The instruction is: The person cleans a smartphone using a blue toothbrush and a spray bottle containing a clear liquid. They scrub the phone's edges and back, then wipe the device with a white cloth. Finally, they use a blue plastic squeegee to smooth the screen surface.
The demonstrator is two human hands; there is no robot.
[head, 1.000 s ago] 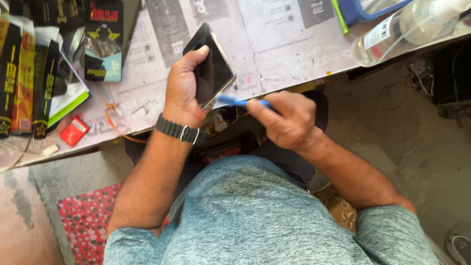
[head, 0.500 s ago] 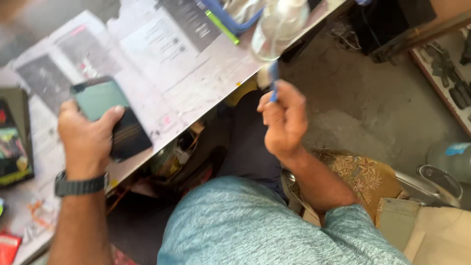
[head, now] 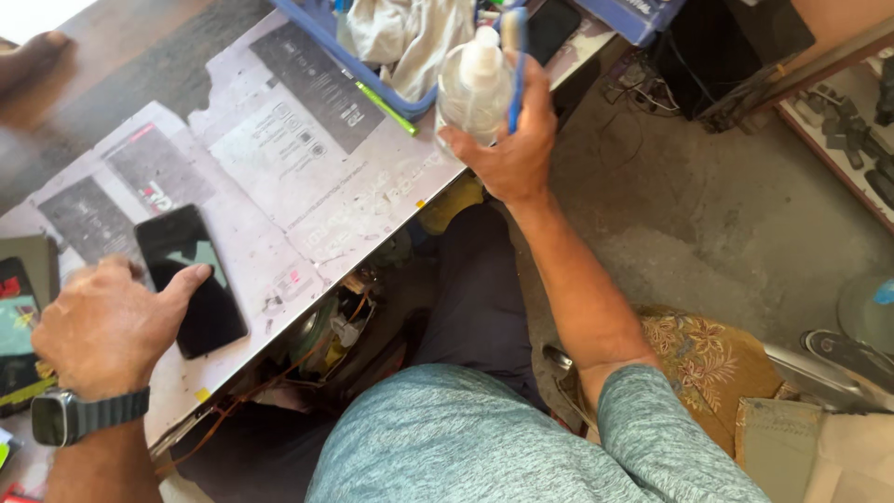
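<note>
My left hand (head: 107, 326) pins the phone (head: 191, 279) with spread fingers while my right hand (head: 507, 149), beyond it, grips bottle (head: 475, 79) and blue tool (head: 515, 65) together; either could slip.

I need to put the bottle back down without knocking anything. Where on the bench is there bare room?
The printed paper sheet between the phone under the left hand and the blue tray lies bare. The tray corner, where the right hand grips the clear bottle, is crowded with cloth and a green pen.

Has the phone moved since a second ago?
Yes. The phone, earlier held up in the left hand, now lies flat on the paper-covered table, thumb resting on it.
</note>
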